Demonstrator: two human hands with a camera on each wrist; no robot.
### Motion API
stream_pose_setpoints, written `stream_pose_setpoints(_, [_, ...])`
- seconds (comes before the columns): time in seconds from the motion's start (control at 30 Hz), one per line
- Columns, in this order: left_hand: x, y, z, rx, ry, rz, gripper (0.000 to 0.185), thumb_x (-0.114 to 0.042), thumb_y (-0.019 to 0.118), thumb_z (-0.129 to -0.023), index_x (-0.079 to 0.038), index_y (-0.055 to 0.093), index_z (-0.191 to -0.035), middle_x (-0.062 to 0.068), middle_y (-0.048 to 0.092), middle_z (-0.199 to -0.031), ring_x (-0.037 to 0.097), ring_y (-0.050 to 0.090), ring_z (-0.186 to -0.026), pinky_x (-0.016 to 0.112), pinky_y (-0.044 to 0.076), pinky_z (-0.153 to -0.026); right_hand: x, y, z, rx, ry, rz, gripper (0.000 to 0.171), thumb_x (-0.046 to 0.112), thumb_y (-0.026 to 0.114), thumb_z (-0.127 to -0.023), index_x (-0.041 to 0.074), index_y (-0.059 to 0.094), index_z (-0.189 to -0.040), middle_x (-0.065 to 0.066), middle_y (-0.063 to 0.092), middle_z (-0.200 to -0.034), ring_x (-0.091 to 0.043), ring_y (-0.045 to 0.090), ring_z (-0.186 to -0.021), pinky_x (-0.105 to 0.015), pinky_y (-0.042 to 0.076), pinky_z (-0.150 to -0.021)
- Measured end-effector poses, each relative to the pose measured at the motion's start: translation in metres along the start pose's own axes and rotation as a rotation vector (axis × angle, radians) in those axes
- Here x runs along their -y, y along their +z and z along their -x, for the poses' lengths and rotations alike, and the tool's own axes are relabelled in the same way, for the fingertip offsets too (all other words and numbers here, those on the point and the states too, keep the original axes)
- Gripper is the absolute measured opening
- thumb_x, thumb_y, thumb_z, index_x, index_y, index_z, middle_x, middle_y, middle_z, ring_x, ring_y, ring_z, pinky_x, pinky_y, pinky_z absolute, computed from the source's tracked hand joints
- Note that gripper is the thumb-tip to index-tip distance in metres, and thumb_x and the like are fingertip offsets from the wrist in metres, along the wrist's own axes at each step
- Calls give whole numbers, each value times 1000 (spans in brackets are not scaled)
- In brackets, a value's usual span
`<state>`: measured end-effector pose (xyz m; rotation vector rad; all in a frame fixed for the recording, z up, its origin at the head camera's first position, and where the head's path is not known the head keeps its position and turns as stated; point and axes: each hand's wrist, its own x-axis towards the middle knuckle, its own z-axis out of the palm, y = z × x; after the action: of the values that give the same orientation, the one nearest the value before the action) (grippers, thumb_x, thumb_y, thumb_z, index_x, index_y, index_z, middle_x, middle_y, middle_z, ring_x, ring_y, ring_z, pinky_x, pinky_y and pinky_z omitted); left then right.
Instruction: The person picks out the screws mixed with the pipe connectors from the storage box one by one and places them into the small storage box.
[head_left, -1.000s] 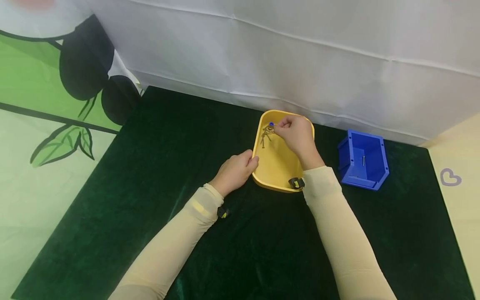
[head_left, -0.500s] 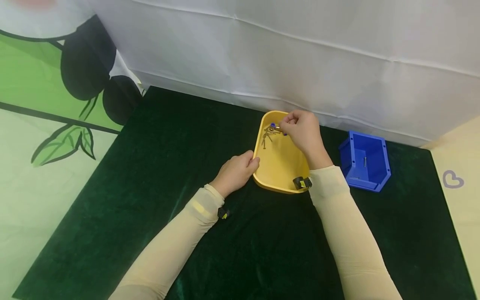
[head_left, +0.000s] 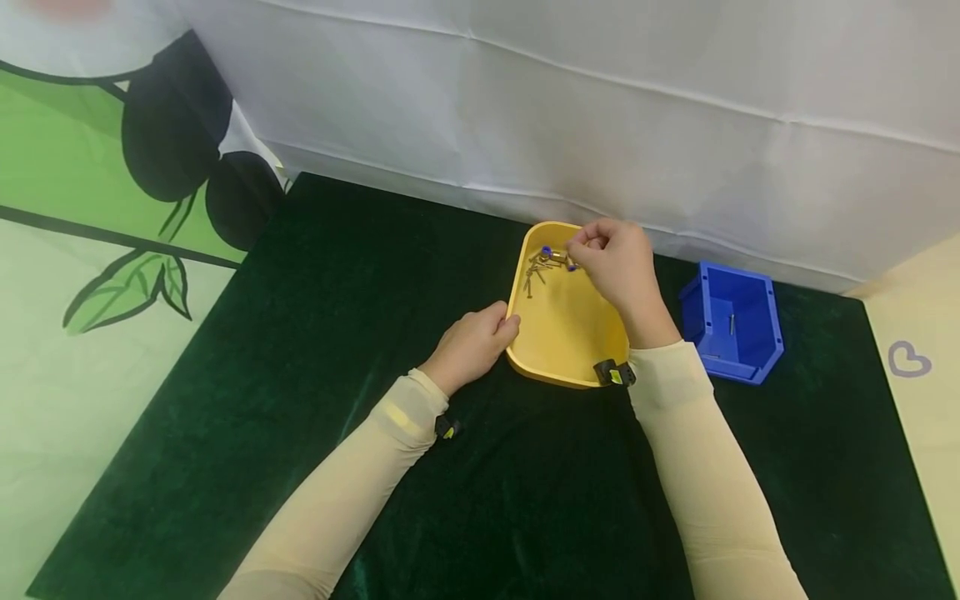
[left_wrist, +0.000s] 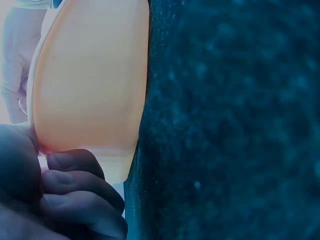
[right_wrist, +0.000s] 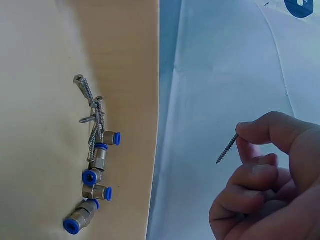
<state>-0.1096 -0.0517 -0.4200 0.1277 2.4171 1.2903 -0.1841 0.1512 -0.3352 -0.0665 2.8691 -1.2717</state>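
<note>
My left hand grips the left rim of a yellow tray. In the left wrist view its thumb lies over the rim and its fingers curl against the outer wall. My right hand is at the tray's far right side. Its thumb and forefinger pinch one screw, pointed end free, as the right wrist view shows. Inside the tray, several loose screws lie beside several metal push-in fittings with blue collars, close to the far wall.
Right of the tray stands a blue bin with a screw in it and what looks like another near its front. Dark green cloth covers the table. A white sheet hangs along the back.
My right hand has moved to the right, away from the pile, with the screw pinched. More of the fittings show in the tray. My left hand keeps its grip.
</note>
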Motion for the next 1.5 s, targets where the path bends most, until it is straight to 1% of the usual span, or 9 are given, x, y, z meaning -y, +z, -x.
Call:
stream_pose_setpoints(0.17, [0, -1, 0, -3, 2, 10, 28, -44, 40, -105, -21, 55, -109, 5, 58, -78, 22, 56, -61, 30, 41, -51, -1, -2, 4, -2, 8, -2, 20, 27, 71, -90, 8, 69, -89, -7, 51, -71, -21, 47, -63, -27, 37, -53])
stream_pose_setpoints(0.4, [3, -1, 0, -10, 10, 24, 29, -44, 39, -105, -20, 55, -110, 6, 57, -78, 23, 55, -61, 30, 40, -51, -2, -5, 10, -19, -15, -45, 20, 26, 72, -91, 7, 68, -86, -7, 50, -65, -21, 49, -56, -26, 39, -49])
stream_pose_setpoints(0.53, [6, -1, -1, -20, 16, 12, 30, -45, 39, -105, -20, 55, -109, 5, 57, -77, 22, 55, -60, 30, 40, -51, -3, -6, 12, -25, -35, -30, 20, 26, 73, -90, 7, 68, -85, -6, 48, -65, -21, 47, -56, -27, 38, -49])
stream_pose_setpoints(0.73, [5, -2, -1, -10, 16, 17, 30, -44, 39, -105, -20, 55, -110, 6, 57, -77, 23, 55, -60, 30, 40, -50, -7, -6, 15, -29, -31, -20, 20, 25, 73, -90, 6, 68, -86, -6, 49, -67, -19, 46, -57, -26, 37, -49])
stream_pose_setpoints(0.87, [5, -1, -1, -2, 6, 27, 29, -44, 39, -106, -21, 55, -110, 6, 58, -78, 23, 54, -60, 29, 40, -50, -13, -6, 16, -31, -17, -30, 21, 26, 73, -90, 6, 68, -86, -5, 49, -66, -19, 46, -58, -26, 36, -49])
stream_pose_setpoints(1.1, [5, 0, -2, 9, -2, 38, 32, -45, 39, -105, -19, 55, -114, 6, 58, -79, 23, 54, -60, 30, 40, -51, -22, -7, 19, -36, 19, -21, 20, 26, 72, -90, 6, 68, -88, -8, 50, -70, -22, 48, -63, -26, 39, -52])
stream_pose_setpoints(1.23, [4, 0, -2, 16, 10, 52, 33, -45, 39, -105, -18, 56, -114, 7, 58, -79, 23, 54, -60, 30, 40, -51, -23, -10, 20, -46, 46, -20, 20, 27, 72, -90, 7, 68, -89, -8, 51, -72, -22, 48, -65, -25, 39, -53])
stream_pose_setpoints(1.4, [4, -1, -1, 13, 34, 56, 34, -46, 39, -105, -18, 57, -113, 7, 59, -79, 22, 54, -59, 30, 40, -51, -25, -13, 22, -53, 58, -35, 21, 27, 72, -90, 6, 68, -90, -8, 52, -73, -22, 48, -65, -25, 39, -52])
stream_pose_setpoints(1.5, [3, -1, -1, 15, 37, 58, 33, -45, 40, -105, -18, 57, -113, 8, 59, -80, 22, 53, -59, 31, 40, -51, -28, -14, 23, -60, 67, -42, 22, 28, 73, -90, 6, 69, -90, -8, 52, -72, -22, 47, -65, -25, 39, -52])
